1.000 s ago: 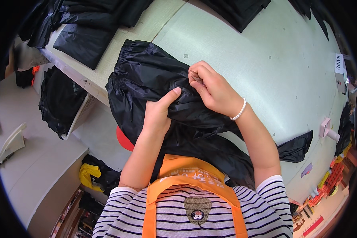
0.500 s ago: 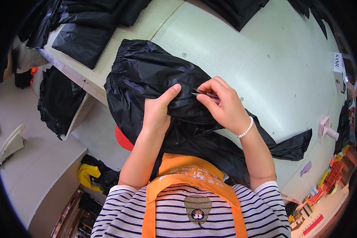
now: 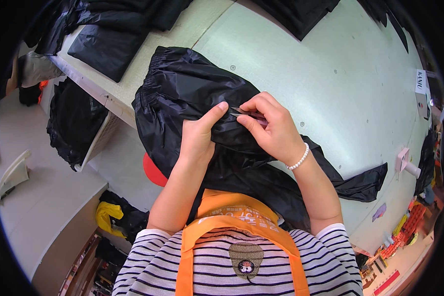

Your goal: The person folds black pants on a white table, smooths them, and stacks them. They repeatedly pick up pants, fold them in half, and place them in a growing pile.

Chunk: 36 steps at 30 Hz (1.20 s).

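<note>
A black, shiny garment (image 3: 192, 74) with a gathered elastic edge lies across the table's near edge and hangs down toward my lap. My left hand (image 3: 198, 132) is closed on its fabric, thumb on top and the other fingers hidden beneath the cloth. In my right hand (image 3: 276, 128) is a pair of thread snips (image 3: 238, 112), gripped between thumb and fingers. Two pointed blades stand slightly apart, their tips beside my left thumb and close over the cloth. The handles are mostly covered by my fingers. I cannot make out a thread at the tips.
The pale table (image 3: 281, 64) bears folded black garments (image 3: 108, 49) at far left and more black cloth (image 3: 301, 19) at the back. A bin of black cloth (image 3: 74, 123) stands at left. A red round seat (image 3: 153, 170) shows under the garment. A pink holder (image 3: 404, 160) sits at right.
The snips and my right hand have moved slightly left, bringing the blade tips closer to my left thumb. My left hand keeps its hold on the garment.
</note>
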Each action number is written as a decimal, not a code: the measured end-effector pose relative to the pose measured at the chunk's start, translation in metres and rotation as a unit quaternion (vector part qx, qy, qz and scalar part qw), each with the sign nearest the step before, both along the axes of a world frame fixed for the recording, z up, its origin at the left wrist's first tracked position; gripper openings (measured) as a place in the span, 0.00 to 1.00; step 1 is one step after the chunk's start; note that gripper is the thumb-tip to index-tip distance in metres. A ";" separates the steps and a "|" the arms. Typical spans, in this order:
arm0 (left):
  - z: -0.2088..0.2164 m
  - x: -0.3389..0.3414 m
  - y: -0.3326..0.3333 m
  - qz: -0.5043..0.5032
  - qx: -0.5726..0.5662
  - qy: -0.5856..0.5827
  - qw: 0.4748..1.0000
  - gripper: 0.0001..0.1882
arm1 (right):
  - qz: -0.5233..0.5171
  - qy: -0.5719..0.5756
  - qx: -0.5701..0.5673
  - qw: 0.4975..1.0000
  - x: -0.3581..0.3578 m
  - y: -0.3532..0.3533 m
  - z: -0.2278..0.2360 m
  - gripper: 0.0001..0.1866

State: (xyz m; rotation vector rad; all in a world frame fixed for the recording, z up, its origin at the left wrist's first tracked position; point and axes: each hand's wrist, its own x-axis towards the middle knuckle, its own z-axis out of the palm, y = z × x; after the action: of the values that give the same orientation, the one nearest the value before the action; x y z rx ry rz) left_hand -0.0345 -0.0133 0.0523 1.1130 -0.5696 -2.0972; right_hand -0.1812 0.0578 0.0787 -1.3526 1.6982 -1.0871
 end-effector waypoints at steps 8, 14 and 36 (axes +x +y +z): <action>-0.001 0.000 0.002 -0.007 -0.027 -0.010 1.000 0.17 | -0.028 0.031 -0.017 0.999 0.006 0.001 0.002 0.09; 0.010 0.002 0.001 -0.009 -0.006 0.013 1.000 0.18 | -0.031 0.009 -0.012 0.999 0.010 0.001 0.000 0.08; -0.092 -0.033 0.066 -0.273 -0.595 -0.507 0.560 0.49 | -0.524 0.232 0.217 0.791 -0.154 0.412 -0.028 0.20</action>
State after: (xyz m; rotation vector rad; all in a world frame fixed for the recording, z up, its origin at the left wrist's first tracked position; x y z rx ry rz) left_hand -0.0671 0.0530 -0.0402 1.1280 -2.6196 -0.5797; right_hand -0.3353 0.4702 0.0507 -0.2818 2.9926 -0.7810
